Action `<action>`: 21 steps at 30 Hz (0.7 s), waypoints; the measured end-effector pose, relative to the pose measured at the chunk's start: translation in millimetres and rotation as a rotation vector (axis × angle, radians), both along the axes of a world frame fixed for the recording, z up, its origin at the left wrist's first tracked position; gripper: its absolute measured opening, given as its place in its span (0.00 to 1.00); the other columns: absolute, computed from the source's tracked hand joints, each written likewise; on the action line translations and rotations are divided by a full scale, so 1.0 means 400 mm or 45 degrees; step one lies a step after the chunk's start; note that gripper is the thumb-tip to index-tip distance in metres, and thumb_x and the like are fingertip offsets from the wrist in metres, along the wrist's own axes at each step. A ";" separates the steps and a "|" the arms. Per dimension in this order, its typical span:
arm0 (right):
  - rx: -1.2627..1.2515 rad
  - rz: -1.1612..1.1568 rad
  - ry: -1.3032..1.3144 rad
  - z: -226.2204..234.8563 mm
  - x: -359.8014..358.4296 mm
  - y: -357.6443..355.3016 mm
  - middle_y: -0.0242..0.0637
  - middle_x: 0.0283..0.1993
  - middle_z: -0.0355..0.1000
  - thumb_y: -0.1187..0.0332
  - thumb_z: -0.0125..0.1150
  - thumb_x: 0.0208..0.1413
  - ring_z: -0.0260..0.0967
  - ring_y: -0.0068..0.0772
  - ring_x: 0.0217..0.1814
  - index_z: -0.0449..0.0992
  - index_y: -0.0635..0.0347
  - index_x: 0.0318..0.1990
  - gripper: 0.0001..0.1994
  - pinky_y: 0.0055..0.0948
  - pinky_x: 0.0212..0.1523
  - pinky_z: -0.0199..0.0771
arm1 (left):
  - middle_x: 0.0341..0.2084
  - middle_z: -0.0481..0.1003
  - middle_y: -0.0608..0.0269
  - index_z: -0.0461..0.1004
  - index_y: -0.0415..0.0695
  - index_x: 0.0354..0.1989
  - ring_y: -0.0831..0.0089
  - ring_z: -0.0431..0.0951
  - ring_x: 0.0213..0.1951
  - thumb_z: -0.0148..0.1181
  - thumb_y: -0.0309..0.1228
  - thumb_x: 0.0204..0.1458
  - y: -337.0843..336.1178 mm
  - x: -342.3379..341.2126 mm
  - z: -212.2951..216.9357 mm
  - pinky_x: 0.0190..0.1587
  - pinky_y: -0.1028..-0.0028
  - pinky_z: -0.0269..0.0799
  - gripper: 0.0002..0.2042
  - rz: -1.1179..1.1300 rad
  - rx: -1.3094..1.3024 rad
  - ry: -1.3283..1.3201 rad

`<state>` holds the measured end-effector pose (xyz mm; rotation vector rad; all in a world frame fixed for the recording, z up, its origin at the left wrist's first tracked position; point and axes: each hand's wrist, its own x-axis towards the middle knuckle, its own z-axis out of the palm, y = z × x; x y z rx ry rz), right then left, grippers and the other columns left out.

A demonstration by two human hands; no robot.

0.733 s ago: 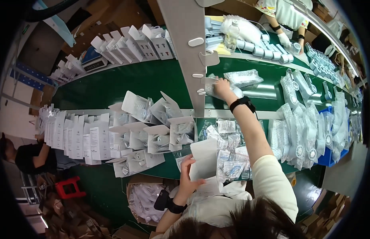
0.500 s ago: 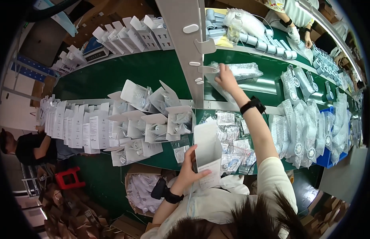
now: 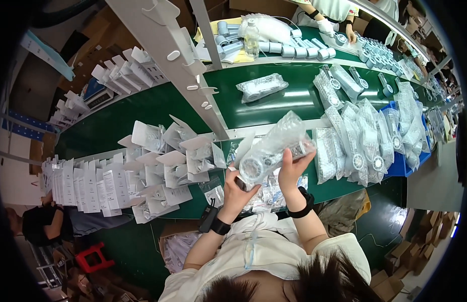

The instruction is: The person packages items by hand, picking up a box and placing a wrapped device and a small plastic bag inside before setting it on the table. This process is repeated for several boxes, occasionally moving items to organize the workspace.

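My right hand (image 3: 295, 173) grips a bubble-wrapped device (image 3: 280, 142) whose round, ringed end points down and left. Just left of it, my left hand (image 3: 238, 194) is closed around a white open carton, mostly hidden behind the wrapped device; a pale flap (image 3: 245, 147) shows above. The device's round end is over the carton, though I cannot tell whether it has entered. Beneath both hands lie several small clear bags of parts (image 3: 268, 194). Close by on the left stand several open white boxes (image 3: 174, 163) with bagged items inside.
Bubble-wrapped devices (image 3: 362, 141) are heaped to the right, some in a blue bin (image 3: 413, 162). Another wrapped package (image 3: 262, 88) lies on the green bench beyond a metal post (image 3: 185, 70). White cartons (image 3: 87, 186) line the far left. Across the bench, another person's gloved hand (image 3: 325, 26) works.
My right hand has come back from the far bench with a bubble-wrapped device, now over the carton in my left hand. The view has shifted rightward.
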<state>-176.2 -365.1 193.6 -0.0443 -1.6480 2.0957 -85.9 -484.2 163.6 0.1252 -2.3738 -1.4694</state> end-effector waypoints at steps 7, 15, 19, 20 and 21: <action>0.925 0.734 0.389 0.069 -0.090 0.108 0.43 0.46 0.58 0.70 0.62 0.40 0.57 0.39 0.49 0.59 0.60 0.49 0.26 0.32 0.48 0.58 | 0.50 0.55 0.38 0.47 0.43 0.43 0.51 0.62 0.50 0.72 0.27 0.27 -0.041 -0.017 0.008 0.49 0.60 0.61 0.38 0.003 -0.336 0.163; 1.180 1.317 0.807 0.126 -0.167 0.044 0.45 0.46 0.59 0.64 0.67 0.37 0.57 0.45 0.48 0.69 0.61 0.42 0.23 0.37 0.44 0.61 | 0.46 0.58 0.43 0.47 0.43 0.43 0.53 0.65 0.48 0.69 0.26 0.30 -0.015 -0.035 -0.003 0.46 0.61 0.63 0.35 -0.025 0.057 -0.116; 1.005 1.694 0.836 0.133 -0.231 0.027 0.40 0.45 0.62 0.60 0.65 0.38 0.56 0.45 0.51 0.72 0.59 0.39 0.20 0.40 0.46 0.60 | 0.48 0.56 0.45 0.47 0.41 0.43 0.60 0.61 0.50 0.70 0.26 0.30 -0.003 -0.008 -0.027 0.49 0.64 0.60 0.36 0.137 0.286 -0.197; 1.002 1.717 0.691 0.114 -0.240 0.018 0.38 0.44 0.64 0.59 0.64 0.39 0.56 0.44 0.51 0.73 0.57 0.40 0.19 0.40 0.48 0.59 | 0.49 0.54 0.45 0.47 0.41 0.43 0.61 0.60 0.50 0.70 0.26 0.30 -0.005 -0.008 -0.031 0.50 0.66 0.58 0.36 0.205 0.319 -0.178; 0.994 1.739 0.546 0.089 -0.249 0.007 0.35 0.42 0.65 0.58 0.62 0.40 0.56 0.43 0.52 0.73 0.54 0.40 0.18 0.40 0.50 0.57 | 0.49 0.54 0.45 0.47 0.41 0.43 0.61 0.60 0.50 0.70 0.26 0.30 -0.009 -0.012 -0.030 0.50 0.66 0.58 0.36 0.200 0.317 -0.180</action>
